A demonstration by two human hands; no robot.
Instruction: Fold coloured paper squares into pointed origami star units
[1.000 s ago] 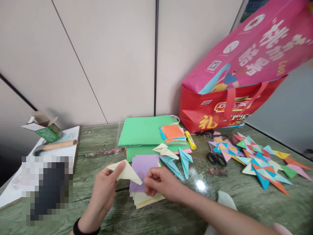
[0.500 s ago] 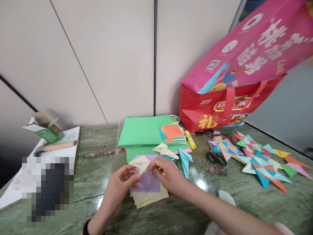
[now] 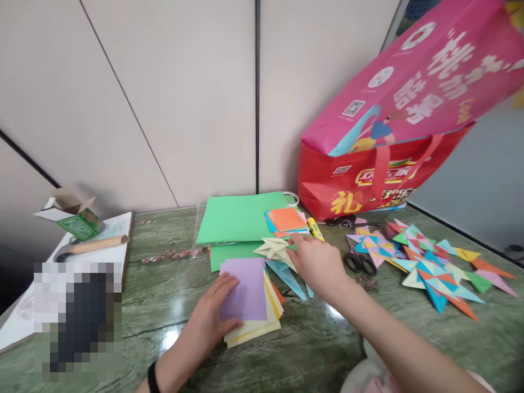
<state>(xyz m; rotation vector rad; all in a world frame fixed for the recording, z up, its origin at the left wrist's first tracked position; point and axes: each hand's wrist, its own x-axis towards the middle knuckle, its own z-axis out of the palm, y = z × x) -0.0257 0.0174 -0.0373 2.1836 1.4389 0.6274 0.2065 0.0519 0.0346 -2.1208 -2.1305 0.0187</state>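
Note:
My left hand (image 3: pixel 215 305) lies at the left edge of a stack of purple paper squares (image 3: pixel 245 289), fingers on the purple and thumb apart near the lower edge. Cream and yellow squares (image 3: pixel 256 334) fan out underneath. Farther up, my right hand (image 3: pixel 317 262) pinches the right side of a folded cream paper piece (image 3: pixel 273 248), which rests among similar cream folds. Its fingertips partly cover the piece. Light blue folded pieces (image 3: pixel 286 278) lie just below, partly hidden by the right hand.
Behind are green sheets (image 3: pixel 241 218), small orange squares (image 3: pixel 289 219) and a yellow glue stick (image 3: pixel 315 229). Scissors (image 3: pixel 360 263) and colourful folded stars (image 3: pixel 438 278) lie right, below a red bag (image 3: pixel 323 191). At left stand a green box (image 3: pixel 79 225) and a wooden-handled tool (image 3: pixel 98 244).
My right hand has carried the folded cream piece up and right to the other cream folds. My left hand has let go of it and come down onto the purple squares.

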